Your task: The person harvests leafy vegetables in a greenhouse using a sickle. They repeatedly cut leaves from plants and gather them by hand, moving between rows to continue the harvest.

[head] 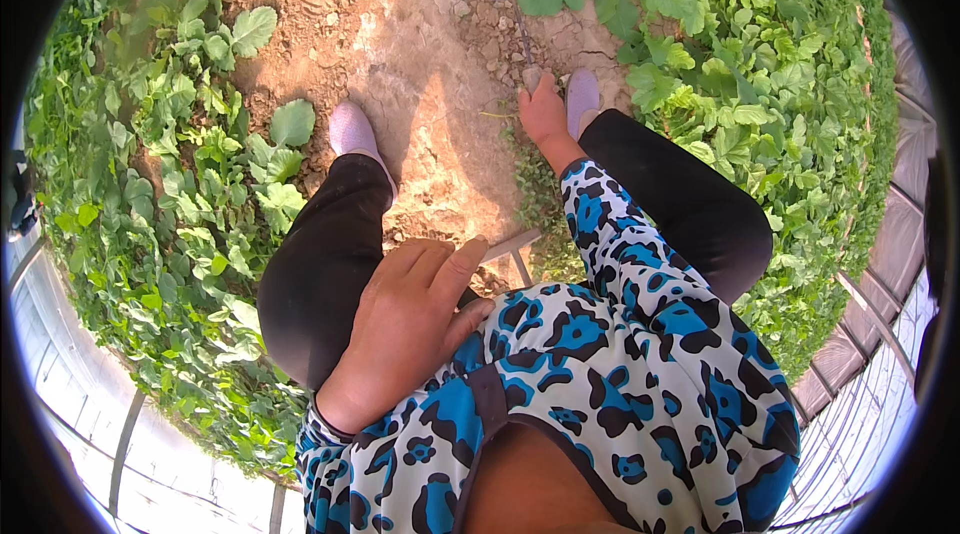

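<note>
My right hand [543,112] is closed around the short handle [532,77] of a thin hand tool beside my right shoe. The tool's narrow dark shaft [523,31] runs away from me over the soil, and its far end lies among clods, too small to make out clearly. My left hand [412,316] is held in front of my belly, back up, fingers extended and thumb apart, with nothing seen in it. Past its fingertips, low between my legs, shows part of a grey frame [514,244], perhaps of a stool.
Bare, cracked soil [442,83] forms a path between my feet. Dense leafy green plants stand on the left [180,211] and on the right [757,83]. Small weeds [541,192] grow near my right leg. Curved greenhouse ribs [124,451] and plastic sheeting line the outer edges.
</note>
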A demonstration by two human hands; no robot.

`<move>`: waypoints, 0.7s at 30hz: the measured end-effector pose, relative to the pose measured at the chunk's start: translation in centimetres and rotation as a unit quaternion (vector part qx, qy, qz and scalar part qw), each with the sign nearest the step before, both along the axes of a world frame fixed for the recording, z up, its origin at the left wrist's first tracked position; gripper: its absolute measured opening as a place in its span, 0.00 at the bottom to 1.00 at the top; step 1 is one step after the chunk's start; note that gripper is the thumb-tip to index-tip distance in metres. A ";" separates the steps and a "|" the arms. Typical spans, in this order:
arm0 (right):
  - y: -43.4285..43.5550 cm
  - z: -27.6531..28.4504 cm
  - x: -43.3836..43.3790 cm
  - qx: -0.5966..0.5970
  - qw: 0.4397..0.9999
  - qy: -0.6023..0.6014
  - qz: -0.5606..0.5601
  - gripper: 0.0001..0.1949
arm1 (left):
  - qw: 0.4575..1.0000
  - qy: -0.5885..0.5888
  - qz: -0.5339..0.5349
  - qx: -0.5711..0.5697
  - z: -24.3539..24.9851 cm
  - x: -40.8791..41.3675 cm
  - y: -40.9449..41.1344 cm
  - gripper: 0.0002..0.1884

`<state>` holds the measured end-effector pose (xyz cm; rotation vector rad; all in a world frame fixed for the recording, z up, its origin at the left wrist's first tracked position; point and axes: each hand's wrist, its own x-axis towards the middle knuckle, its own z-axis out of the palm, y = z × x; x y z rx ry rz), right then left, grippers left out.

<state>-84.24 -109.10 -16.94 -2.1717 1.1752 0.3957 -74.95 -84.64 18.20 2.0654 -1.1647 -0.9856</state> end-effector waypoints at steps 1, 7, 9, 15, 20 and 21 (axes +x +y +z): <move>0.2 -0.4 -0.6 -0.002 1.000 0.022 0.012 0.24 | 1.000 0.001 -0.001 -0.003 0.0 0.0 -0.1 0.28; 1.9 1.0 -1.7 -0.003 0.995 -0.074 -0.067 0.23 | 1.000 0.002 0.000 0.003 -0.1 0.1 0.3 0.28; 3.1 -0.1 -3.7 -0.003 0.998 -0.023 -0.053 0.23 | 1.000 0.003 -0.001 0.000 0.0 0.1 0.1 0.28; 3.5 -0.5 -4.3 0.038 0.997 0.001 -0.067 0.23 | 1.000 0.006 -0.012 0.012 0.0 0.3 0.1 0.28; 3.0 -2.2 -4.3 0.031 0.999 0.004 -0.040 0.23 | 0.999 0.009 -0.026 0.029 0.3 0.7 0.0 0.29; 3.0 -2.0 -3.7 0.035 0.998 -0.010 -0.050 0.24 | 0.999 0.011 -0.023 0.033 0.3 0.8 0.1 0.29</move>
